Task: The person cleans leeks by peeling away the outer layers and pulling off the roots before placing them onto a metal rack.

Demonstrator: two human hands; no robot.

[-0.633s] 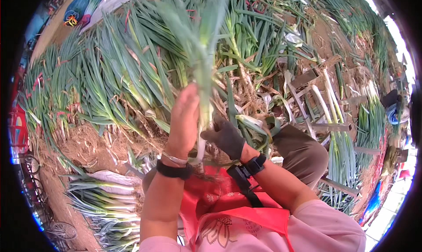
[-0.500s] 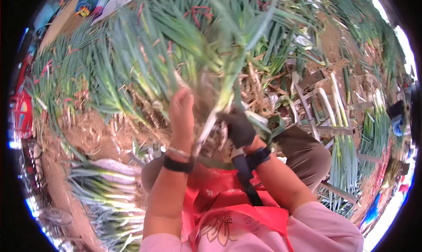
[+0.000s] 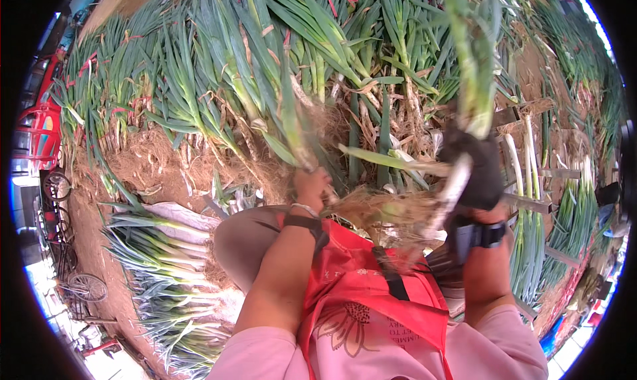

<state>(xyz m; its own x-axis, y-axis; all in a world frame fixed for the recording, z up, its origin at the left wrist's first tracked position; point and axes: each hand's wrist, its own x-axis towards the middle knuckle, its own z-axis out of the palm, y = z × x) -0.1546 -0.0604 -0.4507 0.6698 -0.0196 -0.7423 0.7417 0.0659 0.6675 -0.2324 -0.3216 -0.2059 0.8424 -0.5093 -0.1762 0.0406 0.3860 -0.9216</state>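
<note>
My right hand (image 3: 475, 171), in a black glove, is closed round a green onion (image 3: 456, 186). Its green leaves rise above the fist, and its white stalk slants down toward my lap, with blurred roots at the low end. My bare left hand (image 3: 312, 188) is curled at the base of another green onion (image 3: 292, 125), whose leaves point up and away; motion blur softens it. Between the hands, tangled brown roots and peelings (image 3: 378, 207) lie in front of my lap, and a loose pale green leaf (image 3: 378, 158) reaches toward the glove.
Bundles of green onions (image 3: 192, 81) with red ties spread across the far side. Cleaned white-stalked onions (image 3: 176, 244) lie in a row at left. At right, more onions (image 3: 524, 227) rest across metal bars (image 3: 531, 204). A bicycle wheel (image 3: 87, 287) shows at far left.
My right hand has moved right with its green onion, away from the left hand. My left hand, stretched upward before, has come lower and curled round an onion. The view has shifted slightly.
</note>
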